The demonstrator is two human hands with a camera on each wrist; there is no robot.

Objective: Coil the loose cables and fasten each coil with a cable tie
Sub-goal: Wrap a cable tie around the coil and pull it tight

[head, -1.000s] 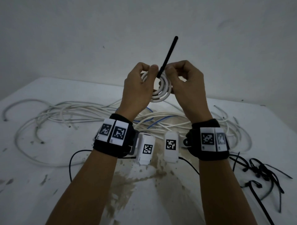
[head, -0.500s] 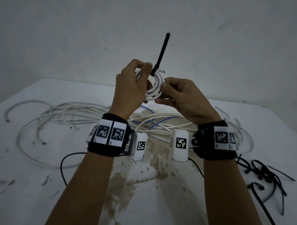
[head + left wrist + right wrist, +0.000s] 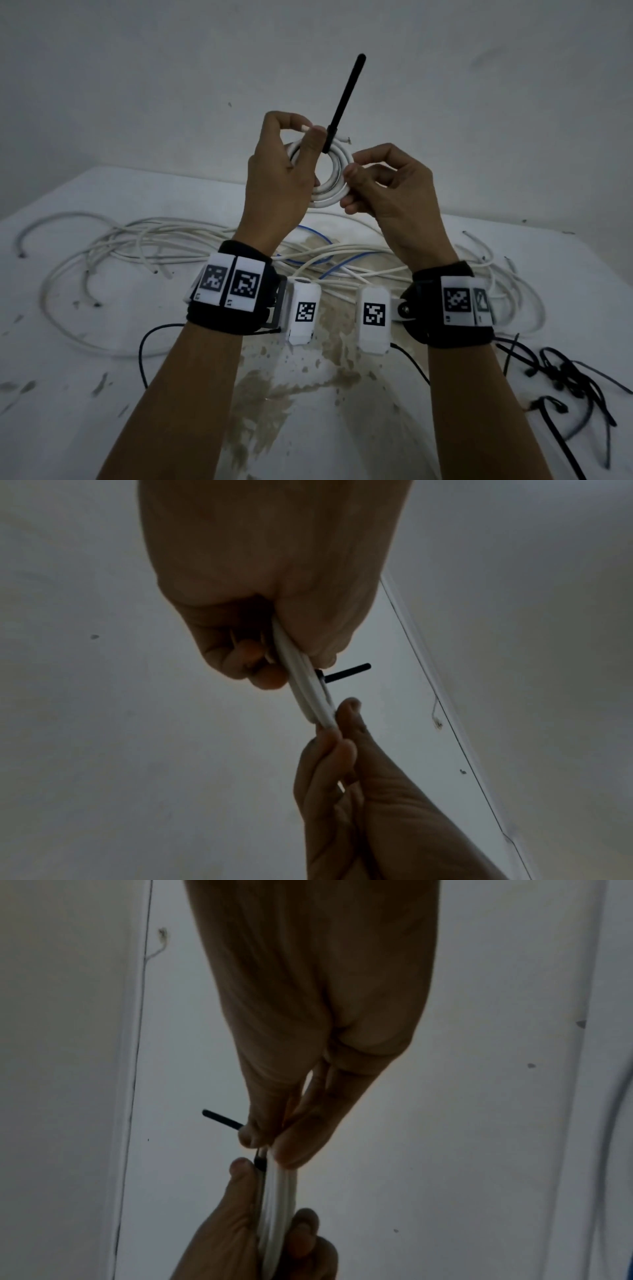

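Observation:
A small coil of white cable (image 3: 335, 194) is held up in front of the wall. A black cable tie (image 3: 344, 99) circles the coil's top, and its long tail points up and to the right. My left hand (image 3: 308, 134) pinches the coil's upper left, right beside the tie. My right hand (image 3: 352, 180) pinches the coil's right side between thumb and fingers. In the left wrist view the coil (image 3: 303, 683) appears edge-on with the tie's tail (image 3: 347, 673) jutting out. The right wrist view shows my right hand (image 3: 270, 1148) on the coil (image 3: 279, 1191).
Several loose white cables (image 3: 137, 246) and a blue one (image 3: 320, 236) sprawl over the stained white table (image 3: 102, 394) below my hands. Spare black cable ties (image 3: 565, 380) lie in a heap at the right. A pale wall stands close behind.
My right hand has left the tie at the coil's top and dropped to pinch the coil's right side. The coil has shifted slightly left and the tail stands more upright.

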